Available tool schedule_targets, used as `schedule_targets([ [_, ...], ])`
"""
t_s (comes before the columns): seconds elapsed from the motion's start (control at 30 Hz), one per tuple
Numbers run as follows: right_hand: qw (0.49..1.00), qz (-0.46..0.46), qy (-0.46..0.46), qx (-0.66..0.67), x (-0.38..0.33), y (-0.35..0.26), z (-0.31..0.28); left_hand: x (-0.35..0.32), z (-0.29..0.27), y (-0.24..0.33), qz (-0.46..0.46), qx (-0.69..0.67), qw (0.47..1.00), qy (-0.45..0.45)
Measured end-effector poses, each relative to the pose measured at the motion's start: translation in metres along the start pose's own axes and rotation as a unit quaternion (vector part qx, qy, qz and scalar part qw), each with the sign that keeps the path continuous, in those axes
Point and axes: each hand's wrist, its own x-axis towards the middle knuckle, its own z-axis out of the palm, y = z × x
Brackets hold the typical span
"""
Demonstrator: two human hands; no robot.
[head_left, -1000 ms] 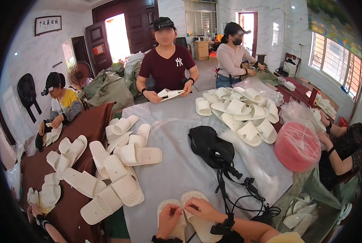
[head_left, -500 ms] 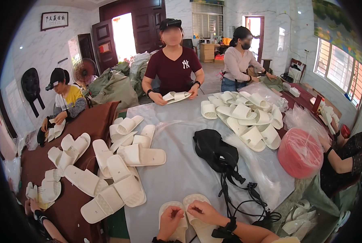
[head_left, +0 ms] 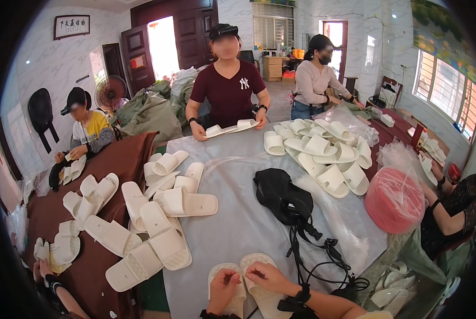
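At the near edge of the grey-covered table, a pair of cream open-toed slippers lies side by side, toes pointing away from me. My left hand (head_left: 223, 290) is over the left slipper (head_left: 228, 266), its fingers curled and thumb against the fingertips. Over the right slipper (head_left: 270, 307), my right hand (head_left: 264, 277) is bent in a similar pinch. Only a small gap separates the two hands. Whatever is between the fingertips, if anything, is too small to make out. Both hands hide the slippers' middle parts.
A loose slipper pile (head_left: 161, 215) spreads to the left, another heap (head_left: 323, 149) at the far right. A black bag (head_left: 283, 196) with tangled straps lies right of centre, beside clear plastic strands (head_left: 339, 223) and a pink wrapped roll (head_left: 395, 201). Co-workers handle slippers around the tables.
My hands have hardly moved over the slippers. Across the table, the co-worker's two slippers have been drawn apart, end to end. The co-worker at the left has raised their head.
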Motion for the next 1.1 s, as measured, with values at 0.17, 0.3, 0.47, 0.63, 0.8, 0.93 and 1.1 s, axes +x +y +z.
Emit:
schedule_targets([
  [0.17,0.956,-0.182,0.05,-0.224,-0.001,-0.004,0.004,-0.005,-0.004,0.004,-0.005,-0.002,1.0,0.03],
  [0.3,0.903,-0.125,0.022,-0.409,-0.009,-0.009,0.005,-0.006,-0.006,0.014,0.012,-0.061,0.996,0.071],
  [0.47,0.912,-0.063,-0.103,-0.393,0.0,-0.047,-0.011,-0.016,-0.005,0.051,0.128,0.054,0.987,0.079],
  [0.63,0.957,-0.1,0.088,-0.257,0.0,-0.106,-0.056,-0.044,-0.021,0.067,0.144,0.12,0.95,0.249],
  [0.8,0.908,0.003,0.377,-0.182,0.028,-0.125,-0.169,-0.061,-0.043,0.06,0.035,0.122,0.969,0.213],
  [0.93,0.734,-0.039,0.596,-0.323,0.018,-0.102,-0.305,-0.071,-0.04,0.058,0.006,0.119,0.969,0.214],
  [1.1,0.632,0.048,0.525,-0.569,-0.023,-0.024,-0.366,-0.063,-0.06,0.036,0.026,0.113,0.962,0.247],
])
